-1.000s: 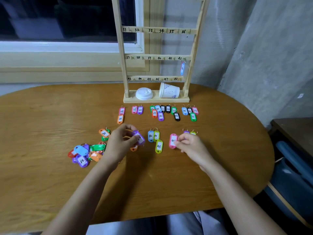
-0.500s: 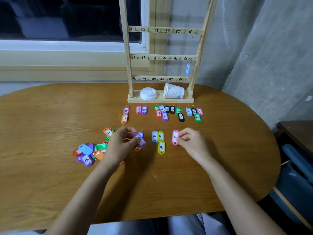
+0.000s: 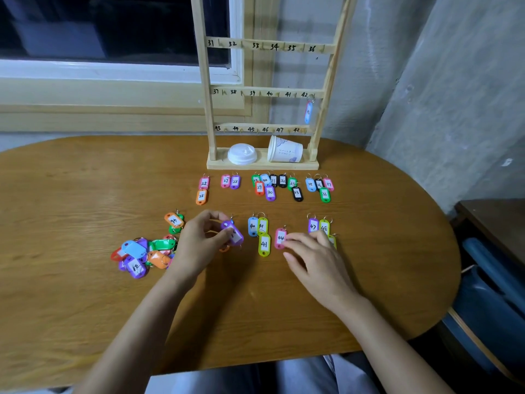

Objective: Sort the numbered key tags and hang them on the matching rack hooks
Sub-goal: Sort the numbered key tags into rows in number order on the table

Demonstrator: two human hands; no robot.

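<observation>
A wooden rack with numbered hooks stands at the table's far side; one blue tag hangs under 42. My left hand pinches a purple tag just above the table. My right hand lies flat with straight fingers, its tips touching the pink tag 44. Beside it lie blue 40, two green 41 tags, purple 47 and green 48. A row of sorted tags lies before the rack. An unsorted pile sits at the left.
A tipped paper cup and its white lid rest on the rack's base. The oval wooden table ends at the right near a blue chair. A window sill and a concrete wall stand behind.
My right hand has flattened and slid down and right, leaving the pink tag 44 on the table and uncovering tags 47 and 48. My left hand still holds the purple tag.
</observation>
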